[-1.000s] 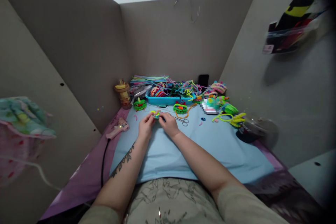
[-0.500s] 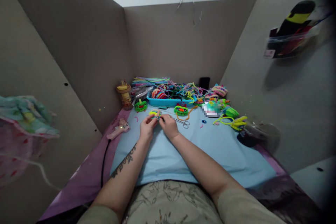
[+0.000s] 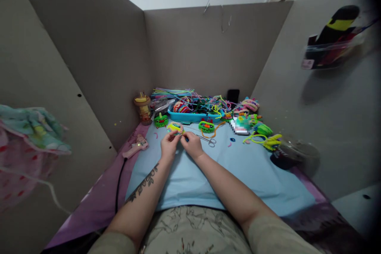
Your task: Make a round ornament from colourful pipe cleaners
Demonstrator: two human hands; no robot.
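Note:
My left hand [image 3: 168,146] and my right hand [image 3: 193,145] meet over a light blue mat [image 3: 220,170]. Both pinch a small yellow and multicoloured pipe-cleaner figure [image 3: 175,127], held just above the mat between my fingertips. The fingers of both hands are curled closed on it. A pair of small scissors [image 3: 209,140] lies on the mat just right of my right hand.
A blue tray [image 3: 190,116] of pipe cleaners stands at the back, with green pipe-cleaner figures [image 3: 160,120] beside it. A pink glue gun [image 3: 134,148] with a black cord lies left. A jar [image 3: 143,108] stands back left. Grey partition walls enclose three sides.
Both hands have lifted the small figure slightly off the mat and turned it. The camera view has shifted a little; nothing else on the table moved.

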